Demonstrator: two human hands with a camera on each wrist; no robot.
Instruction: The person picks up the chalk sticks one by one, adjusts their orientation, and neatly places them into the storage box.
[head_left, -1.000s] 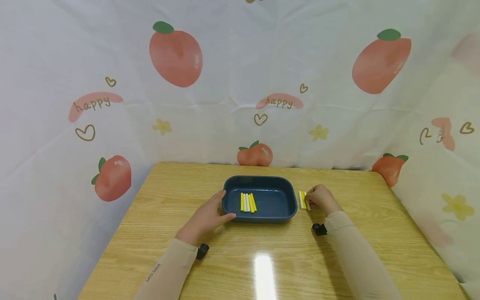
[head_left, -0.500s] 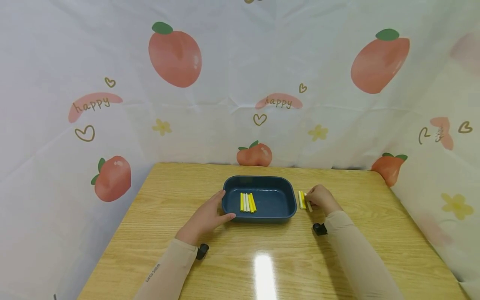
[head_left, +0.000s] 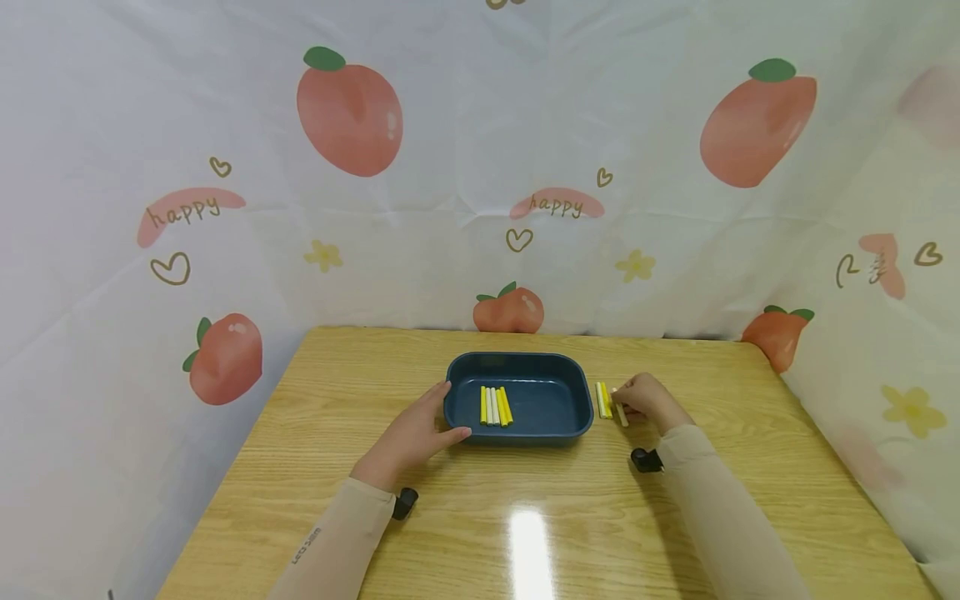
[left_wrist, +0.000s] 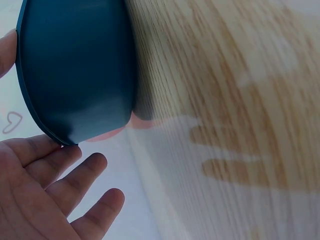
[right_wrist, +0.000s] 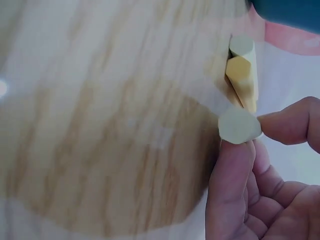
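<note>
In the head view, a dark blue rectangular tray [head_left: 551, 400] stands on the table. My left hand [head_left: 408, 433] holds its left end, thumb at the near rim and fingertips on the side; in the left wrist view the ring and little fingers [left_wrist: 97, 215] stay off the rim. Several yellow and white chalk sticks [head_left: 495, 406] lie side by side inside, towards the left. Right of the tray, my right hand [head_left: 648, 400] pinches a white chalk stick [right_wrist: 239, 125] between thumb and fingers. Beside it lie a white chalk [right_wrist: 242, 46] and a yellow chalk [right_wrist: 239, 70].
The wooden table [head_left: 450, 517] spreads around the tray, with a bright light reflection [head_left: 530, 550] near the front. Behind and at the sides hangs a white cloth [head_left: 450, 125] printed with peaches. Each wrist carries a small black camera [head_left: 406, 503].
My right hand has shifted slightly right with the pinched white chalk, widening the gap to the two chalks beside the tray. The left hand and tray keep their place.
</note>
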